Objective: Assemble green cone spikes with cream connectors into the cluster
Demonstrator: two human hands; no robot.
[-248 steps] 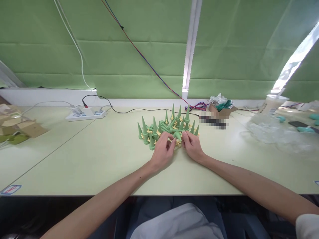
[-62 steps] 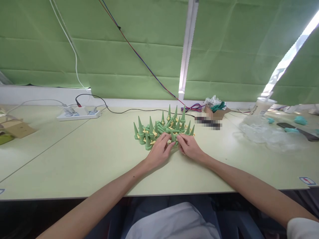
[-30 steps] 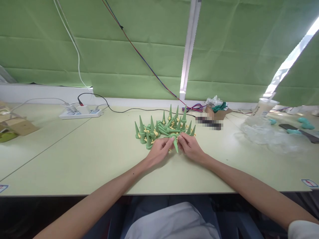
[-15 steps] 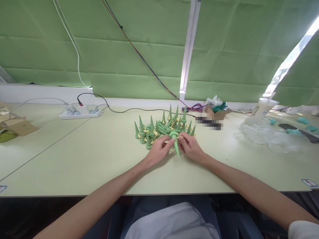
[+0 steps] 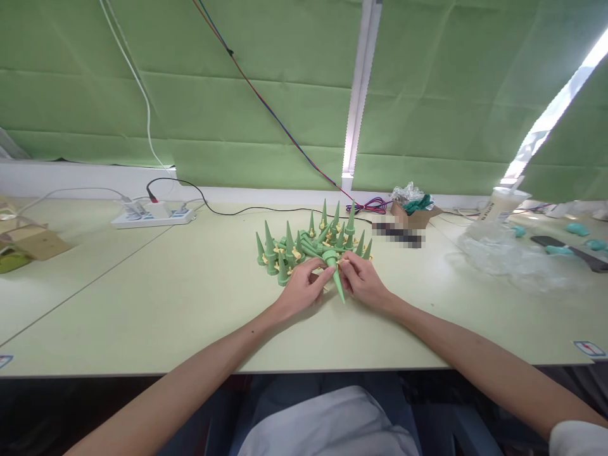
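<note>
A green cone-shaped spike (image 5: 338,283) points down toward me between my two hands. My left hand (image 5: 304,282) has its thumb and fingers closed on the spike near its wide collar. At the spike's right side, my right hand (image 5: 361,278) is pinched by a small yellow piece (image 5: 339,262), mostly hidden by the fingers. Just behind my hands stand several upright green spikes (image 5: 289,244), many with small yellow valve-like parts (image 5: 297,254) at their sides. Other green pieces lie among them.
A white power strip (image 5: 154,218) is at the back left, with a cardboard box (image 5: 40,242) at the far left. Back right are an open box with wrapping (image 5: 418,215), a cup (image 5: 502,204), clear plastic (image 5: 503,253) and a black object with teal pieces (image 5: 577,252).
The held spike's tip has swung slightly to the right and toward me. Both hands stay in nearly the same place.
</note>
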